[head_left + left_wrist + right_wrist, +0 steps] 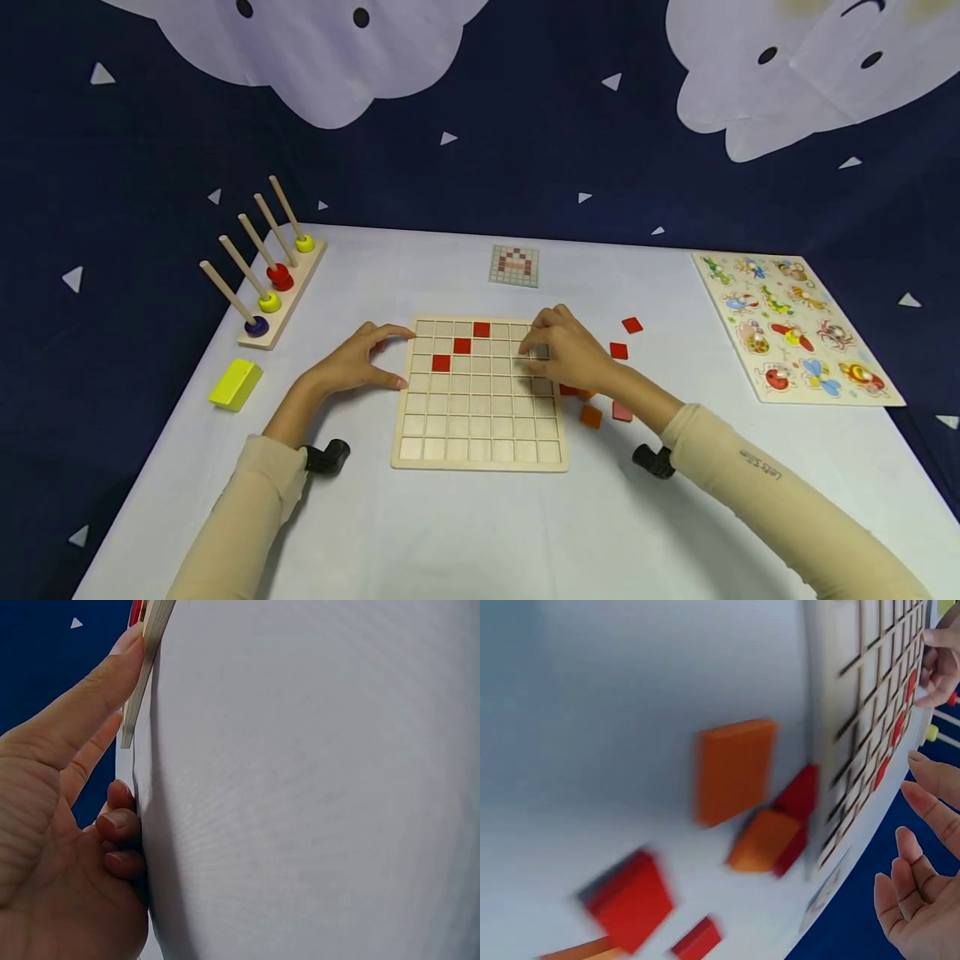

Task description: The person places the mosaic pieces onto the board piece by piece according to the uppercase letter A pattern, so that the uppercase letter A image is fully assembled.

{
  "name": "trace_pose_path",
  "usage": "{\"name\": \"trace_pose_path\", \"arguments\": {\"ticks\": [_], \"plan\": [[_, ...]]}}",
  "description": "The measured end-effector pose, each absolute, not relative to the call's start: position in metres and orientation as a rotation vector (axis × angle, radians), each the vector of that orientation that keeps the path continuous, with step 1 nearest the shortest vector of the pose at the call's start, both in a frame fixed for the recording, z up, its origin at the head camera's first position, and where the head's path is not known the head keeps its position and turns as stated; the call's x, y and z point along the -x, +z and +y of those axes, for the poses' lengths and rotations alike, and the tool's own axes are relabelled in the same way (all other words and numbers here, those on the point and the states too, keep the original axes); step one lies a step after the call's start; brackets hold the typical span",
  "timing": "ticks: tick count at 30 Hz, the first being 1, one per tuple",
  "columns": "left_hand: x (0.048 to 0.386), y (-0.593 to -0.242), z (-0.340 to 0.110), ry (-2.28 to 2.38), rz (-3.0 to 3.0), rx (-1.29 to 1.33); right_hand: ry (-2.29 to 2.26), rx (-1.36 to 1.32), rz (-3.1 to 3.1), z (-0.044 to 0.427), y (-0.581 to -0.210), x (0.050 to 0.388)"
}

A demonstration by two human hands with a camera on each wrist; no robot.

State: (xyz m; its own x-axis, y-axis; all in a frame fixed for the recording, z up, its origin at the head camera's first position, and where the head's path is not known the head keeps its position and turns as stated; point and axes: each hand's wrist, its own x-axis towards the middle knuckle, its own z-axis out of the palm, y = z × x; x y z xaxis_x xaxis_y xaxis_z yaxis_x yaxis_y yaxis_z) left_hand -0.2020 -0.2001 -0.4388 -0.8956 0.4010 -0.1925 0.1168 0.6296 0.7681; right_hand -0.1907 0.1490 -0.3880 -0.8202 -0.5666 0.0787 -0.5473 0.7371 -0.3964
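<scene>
A wooden grid board (pixel 480 429) lies flat on the white table, with three red square tiles (pixel 462 346) set diagonally in its upper cells. Along the board's left edge rests my left hand (pixel 360 360), its thumb and forefinger spread apart and touching the rim; the left wrist view shows the other fingers (pixel 120 825) loosely bent beside it. Over the board's upper right cells hovers my right hand (pixel 567 348). In the right wrist view, its fingers (pixel 928 804) are apart and no tile shows between them. Loose red tiles (pixel 618 351) and orange tiles (pixel 591 417) lie right of the board.
A small pattern card (pixel 513 267) lies behind the board. At the left stand a peg stacker (pixel 288 292) with coloured beads and a yellow block (pixel 236 385). An insect picture board (pixel 798 329) lies at the right. Dark cloth (pixel 525 167) hangs behind the table.
</scene>
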Motion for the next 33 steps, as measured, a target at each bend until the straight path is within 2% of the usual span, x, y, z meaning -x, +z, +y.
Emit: {"name": "trace_pose_path", "arguments": {"ticks": [12, 33], "plan": [[0.202, -0.439, -0.2, 1.148, 2.505, -0.432, -0.575, 0.834, 2.928, 0.194, -0.405, 0.168], [0.202, -0.439, -0.2, 1.14, 2.503, -0.421, -0.455, 0.983, 2.982, 0.21, -0.416, 0.163]]}}
